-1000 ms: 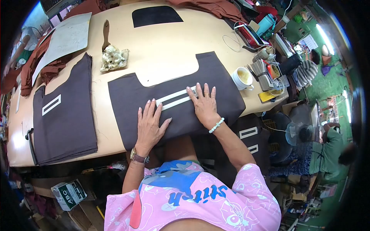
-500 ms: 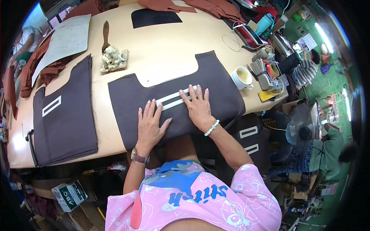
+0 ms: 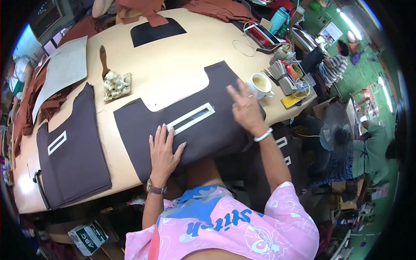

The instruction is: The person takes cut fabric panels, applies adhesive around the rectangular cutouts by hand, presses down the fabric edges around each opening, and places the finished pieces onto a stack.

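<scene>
A dark brown cut fabric panel with a squared notch in its far edge lies over the table's near edge in front of me. On it is a narrow white rectangular frame-shaped strip, set at a slant. My left hand rests flat on the panel, fingers stretched, its fingertips at the strip's left end. Off the strip, my right hand is over the panel's right side, close to a white mug of pale liquid. Its fingers are apart and slightly blurred, and nothing shows in them.
Stacked dark panels with another white frame lie left. A wooden-handled brush rests at a messy pale clump. A black piece lies at the back. Right of the mug are a yellow item and a turquoise bottle.
My right hand has lifted off the white strip and moved right toward the mug. My left hand stays on the panel at the strip's left end. The view has shifted slightly.
</scene>
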`<state>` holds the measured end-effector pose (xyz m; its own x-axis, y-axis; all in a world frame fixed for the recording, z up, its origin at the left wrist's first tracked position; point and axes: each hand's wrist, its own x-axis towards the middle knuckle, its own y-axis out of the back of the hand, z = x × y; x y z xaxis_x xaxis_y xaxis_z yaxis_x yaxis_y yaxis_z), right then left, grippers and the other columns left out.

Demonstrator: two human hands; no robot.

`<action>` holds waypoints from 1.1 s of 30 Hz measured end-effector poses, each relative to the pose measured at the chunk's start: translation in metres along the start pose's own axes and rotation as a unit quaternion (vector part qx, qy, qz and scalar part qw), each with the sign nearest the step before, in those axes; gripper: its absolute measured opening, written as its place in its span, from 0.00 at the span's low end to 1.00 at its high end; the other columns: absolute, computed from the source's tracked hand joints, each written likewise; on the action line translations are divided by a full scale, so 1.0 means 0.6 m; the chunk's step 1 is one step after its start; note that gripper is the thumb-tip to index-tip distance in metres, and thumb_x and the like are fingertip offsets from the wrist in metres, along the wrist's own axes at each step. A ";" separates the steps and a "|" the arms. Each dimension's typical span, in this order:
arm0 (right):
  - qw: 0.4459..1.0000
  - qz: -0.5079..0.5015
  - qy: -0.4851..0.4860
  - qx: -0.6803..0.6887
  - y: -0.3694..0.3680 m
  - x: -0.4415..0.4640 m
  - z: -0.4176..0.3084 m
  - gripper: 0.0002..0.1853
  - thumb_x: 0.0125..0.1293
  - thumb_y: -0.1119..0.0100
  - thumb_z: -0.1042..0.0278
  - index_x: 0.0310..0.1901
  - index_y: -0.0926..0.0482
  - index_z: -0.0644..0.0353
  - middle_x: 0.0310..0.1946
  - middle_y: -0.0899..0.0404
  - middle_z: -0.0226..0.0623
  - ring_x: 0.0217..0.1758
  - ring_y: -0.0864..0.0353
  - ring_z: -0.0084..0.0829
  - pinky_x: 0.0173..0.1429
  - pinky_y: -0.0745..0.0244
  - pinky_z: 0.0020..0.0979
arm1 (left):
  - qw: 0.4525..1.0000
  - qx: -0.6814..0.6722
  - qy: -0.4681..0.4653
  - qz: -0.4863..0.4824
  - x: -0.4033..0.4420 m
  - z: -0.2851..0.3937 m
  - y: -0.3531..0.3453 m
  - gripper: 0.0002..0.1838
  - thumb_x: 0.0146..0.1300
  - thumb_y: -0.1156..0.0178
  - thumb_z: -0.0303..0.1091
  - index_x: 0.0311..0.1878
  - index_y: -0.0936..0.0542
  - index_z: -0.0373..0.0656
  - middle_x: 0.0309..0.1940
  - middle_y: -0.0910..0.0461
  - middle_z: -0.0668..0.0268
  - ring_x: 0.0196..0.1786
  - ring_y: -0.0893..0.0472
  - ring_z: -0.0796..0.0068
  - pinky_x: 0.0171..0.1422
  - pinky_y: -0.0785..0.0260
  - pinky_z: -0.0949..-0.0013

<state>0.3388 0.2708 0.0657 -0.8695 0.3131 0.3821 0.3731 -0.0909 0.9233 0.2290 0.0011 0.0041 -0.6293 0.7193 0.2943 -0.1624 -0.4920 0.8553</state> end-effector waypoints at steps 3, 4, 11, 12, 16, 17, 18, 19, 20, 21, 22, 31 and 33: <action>0.988 0.024 -0.091 -0.121 0.028 -0.007 0.114 0.28 0.56 0.45 0.63 0.61 0.32 0.54 0.66 0.43 0.52 0.68 0.44 0.54 0.66 0.47 0.58 | 1.000 -0.001 0.003 -0.005 0.001 0.002 0.003 0.30 0.59 0.39 0.45 0.62 0.31 0.40 0.65 0.38 0.51 0.69 0.41 0.53 0.71 0.54 0.46; 0.980 0.013 -0.124 -0.153 0.045 -0.008 0.137 0.28 0.57 0.43 0.59 0.61 0.31 0.53 0.66 0.43 0.51 0.68 0.44 0.54 0.66 0.47 0.58 | 1.000 0.000 0.002 -0.005 0.001 0.003 0.003 0.31 0.59 0.39 0.45 0.62 0.31 0.40 0.65 0.38 0.51 0.69 0.41 0.53 0.71 0.54 0.46; 0.970 -0.129 -0.189 -0.088 0.048 0.012 0.205 0.36 0.50 0.44 0.30 0.54 0.21 0.48 0.70 0.49 0.52 0.73 0.55 0.57 0.70 0.58 0.61 | 1.000 0.014 0.007 -0.008 0.001 0.003 0.000 0.31 0.59 0.39 0.45 0.63 0.32 0.41 0.66 0.39 0.52 0.70 0.42 0.54 0.72 0.55 0.46; 0.966 -0.150 -0.194 -0.086 0.046 0.019 0.204 0.38 0.50 0.45 0.28 0.54 0.21 0.50 0.70 0.50 0.52 0.73 0.55 0.56 0.70 0.59 0.60 | 1.000 0.016 0.007 -0.010 0.001 0.002 -0.001 0.31 0.59 0.40 0.45 0.63 0.32 0.41 0.66 0.39 0.52 0.70 0.42 0.54 0.72 0.55 0.46; 0.957 -0.196 -0.202 -0.071 0.037 0.046 0.193 0.43 0.49 0.50 0.23 0.53 0.21 0.55 0.70 0.51 0.52 0.74 0.58 0.55 0.72 0.66 0.59 | 1.000 0.019 0.012 -0.015 0.001 0.006 0.001 0.31 0.59 0.40 0.45 0.63 0.32 0.42 0.66 0.39 0.53 0.70 0.42 0.55 0.72 0.55 0.47; 0.957 -0.199 -0.203 -0.066 0.034 0.050 0.193 0.44 0.48 0.50 0.22 0.52 0.20 0.56 0.70 0.51 0.52 0.74 0.58 0.55 0.72 0.67 0.58 | 1.000 0.018 0.013 -0.015 0.001 0.006 0.002 0.31 0.59 0.40 0.45 0.63 0.32 0.42 0.66 0.39 0.53 0.70 0.42 0.55 0.72 0.56 0.47; 0.954 -0.209 -0.203 -0.070 0.028 0.053 0.196 0.45 0.48 0.51 0.22 0.53 0.21 0.57 0.71 0.51 0.51 0.74 0.59 0.54 0.72 0.68 0.58 | 1.000 0.017 0.014 -0.016 0.001 0.006 0.002 0.31 0.59 0.40 0.45 0.63 0.32 0.42 0.66 0.39 0.53 0.70 0.42 0.55 0.72 0.56 0.47; 0.951 -0.220 -0.203 -0.074 0.021 0.055 0.199 0.45 0.48 0.51 0.21 0.53 0.21 0.57 0.71 0.51 0.51 0.74 0.59 0.54 0.72 0.68 0.58 | 1.000 0.016 0.015 -0.017 0.001 0.007 0.003 0.31 0.59 0.40 0.45 0.63 0.32 0.41 0.66 0.39 0.53 0.70 0.42 0.55 0.72 0.56 0.47; 0.949 -0.230 -0.203 -0.078 0.016 0.057 0.202 0.46 0.48 0.51 0.21 0.53 0.21 0.58 0.71 0.52 0.51 0.74 0.59 0.54 0.72 0.69 0.58 | 1.000 0.015 0.014 -0.017 0.001 0.007 0.003 0.31 0.59 0.40 0.45 0.63 0.32 0.41 0.67 0.39 0.53 0.70 0.42 0.55 0.72 0.56 0.47; 0.954 -0.212 -0.195 -0.081 0.015 0.060 0.209 0.44 0.49 0.51 0.22 0.53 0.21 0.57 0.71 0.52 0.50 0.75 0.59 0.53 0.72 0.69 0.58 | 1.000 0.015 0.014 -0.017 0.001 0.008 0.003 0.31 0.59 0.40 0.45 0.63 0.32 0.41 0.67 0.39 0.53 0.70 0.42 0.55 0.72 0.56 0.47; 0.959 -0.194 -0.186 -0.085 0.015 0.063 0.219 0.43 0.50 0.51 0.23 0.53 0.21 0.56 0.71 0.52 0.50 0.75 0.60 0.53 0.72 0.69 0.58 | 1.000 0.015 0.014 -0.017 0.001 0.007 0.003 0.31 0.59 0.40 0.45 0.63 0.32 0.41 0.67 0.39 0.53 0.70 0.42 0.55 0.72 0.56 0.47; 0.968 -0.143 -0.129 -0.158 0.071 0.007 0.213 0.15 0.51 0.45 0.68 0.41 0.16 0.48 0.69 0.46 0.46 0.73 0.52 0.54 0.70 0.61 0.63 | 1.000 0.019 0.002 -0.001 0.000 0.003 -0.001 0.31 0.59 0.39 0.45 0.63 0.32 0.42 0.66 0.38 0.52 0.70 0.41 0.54 0.71 0.54 0.46; 0.966 -0.151 -0.120 -0.172 0.073 -0.006 0.207 0.15 0.51 0.46 0.69 0.41 0.16 0.48 0.69 0.46 0.45 0.73 0.52 0.53 0.70 0.60 0.62 | 1.000 0.013 0.002 0.000 0.000 0.003 -0.001 0.31 0.59 0.40 0.45 0.63 0.32 0.42 0.66 0.38 0.52 0.69 0.41 0.53 0.71 0.54 0.46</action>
<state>0.3984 0.3830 0.1004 -0.8061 0.5810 0.1128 -0.0510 -0.2581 0.9648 0.2307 0.0023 0.0041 -0.6323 0.7177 0.2918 -0.1424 -0.4780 0.8668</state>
